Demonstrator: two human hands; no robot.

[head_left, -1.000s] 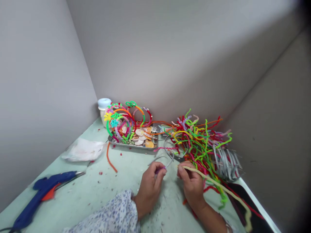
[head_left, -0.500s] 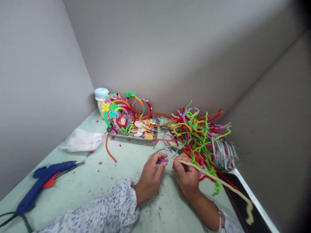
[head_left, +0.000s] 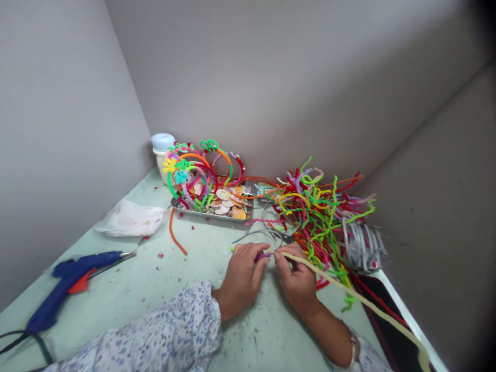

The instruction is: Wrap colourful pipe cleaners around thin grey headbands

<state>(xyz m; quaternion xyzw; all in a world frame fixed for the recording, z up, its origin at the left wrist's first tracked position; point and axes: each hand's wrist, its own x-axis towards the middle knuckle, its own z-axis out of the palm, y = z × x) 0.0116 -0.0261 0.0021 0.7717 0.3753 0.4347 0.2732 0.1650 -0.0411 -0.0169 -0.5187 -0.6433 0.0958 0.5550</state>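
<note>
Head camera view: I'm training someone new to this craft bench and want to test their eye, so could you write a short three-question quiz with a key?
1. Multiple choice: what colour is the long pipe cleaner held in the right hand?
A) orange
B) pale yellow
C) pink

2. True or false: the blue glue gun lies to the left of the metal tray.

3. Fill in the missing colour: the piece showing between the thumb and forefinger of the left hand is ____.

Key: 1. B; 2. True; 3. purple.
</note>
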